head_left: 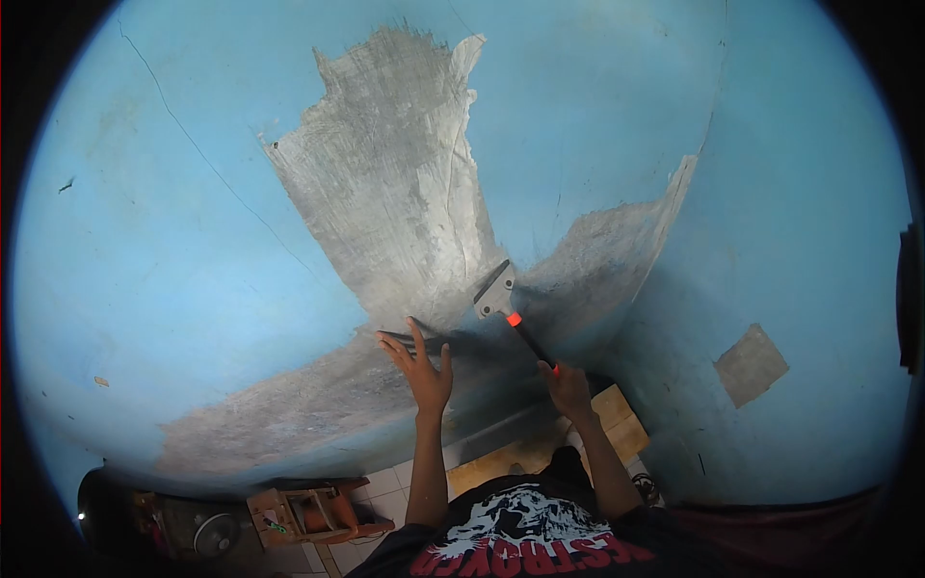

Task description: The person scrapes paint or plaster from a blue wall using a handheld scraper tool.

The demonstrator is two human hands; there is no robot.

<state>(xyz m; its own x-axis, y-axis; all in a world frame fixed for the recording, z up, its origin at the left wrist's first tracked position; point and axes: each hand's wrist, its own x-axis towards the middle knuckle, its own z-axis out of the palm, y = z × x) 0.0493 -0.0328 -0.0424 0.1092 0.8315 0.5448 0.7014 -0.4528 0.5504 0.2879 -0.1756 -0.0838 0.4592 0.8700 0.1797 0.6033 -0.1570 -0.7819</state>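
My right hand (567, 390) grips the black handle of a long scraper (520, 328) with an orange collar and a wide metal head. The scraper's blade edge meets the wall at the border of a bare grey patch (385, 173), where blue paint has come off. To the left, my left hand (424, 374) has its fingers spread, with the fingertips at the lower part of the grey patch; nothing is in it. Loose whitish paint edges (469, 58) curl along the patch's right side. Blue paint (588, 116) covers the wall around it.
A wooden stool (313, 515) lies or stands on the tiled floor at lower left, beside a fan (214, 532). A yellowish board or slab (621, 424) is by my feet. The right wall (809, 289) meets this one at a corner and carries a small grey patch (752, 366).
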